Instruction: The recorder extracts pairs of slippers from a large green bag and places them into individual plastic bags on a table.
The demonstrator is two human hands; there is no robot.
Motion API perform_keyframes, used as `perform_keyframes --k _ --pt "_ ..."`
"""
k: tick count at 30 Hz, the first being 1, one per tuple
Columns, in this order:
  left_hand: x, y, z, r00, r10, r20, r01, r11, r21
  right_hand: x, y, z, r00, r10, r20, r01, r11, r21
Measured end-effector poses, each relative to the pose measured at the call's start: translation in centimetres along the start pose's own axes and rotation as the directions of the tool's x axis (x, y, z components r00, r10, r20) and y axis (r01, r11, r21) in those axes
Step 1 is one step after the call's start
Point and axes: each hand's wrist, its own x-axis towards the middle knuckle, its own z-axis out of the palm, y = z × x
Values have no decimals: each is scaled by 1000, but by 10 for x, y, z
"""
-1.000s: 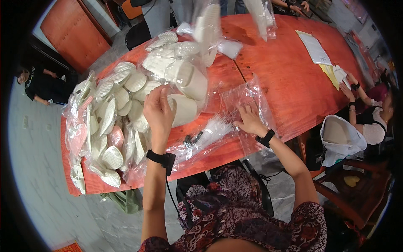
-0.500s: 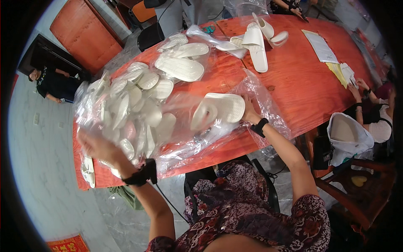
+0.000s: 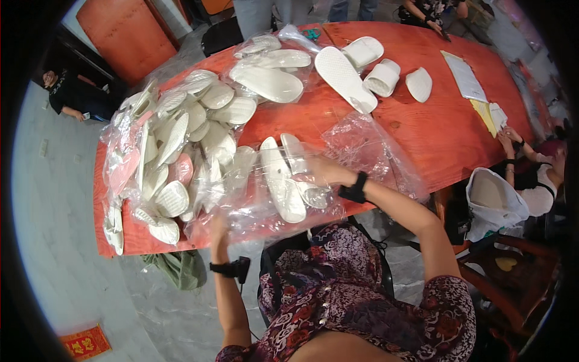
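At the near edge of the orange table (image 3: 422,139): one clear plastic bag (image 3: 265,205) holding a pair of white slippers (image 3: 286,178). Left hand (image 3: 218,230) clamped on the bag's lower edge; right hand (image 3: 322,171) pressed on the slippers, its grip unclear. Heap of bagged slippers (image 3: 175,139) just beside, to the left.

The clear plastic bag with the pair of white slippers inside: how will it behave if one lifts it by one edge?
The clear plastic bag looks thin and crinkled, so probably floppy and slippery. The white slippers inside lie loose and may slide downward. It seems light.
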Motion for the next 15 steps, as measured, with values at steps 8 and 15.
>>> perform_keyframes --k 8,15 --pt "-3 17 121 790 150 595 -349 908 234 26 -6 -10 958 284 -27 -282 957 70" --pt "5 136 223 689 235 686 -411 906 102 -13 15 -153 953 272 -135 -35 540 841"
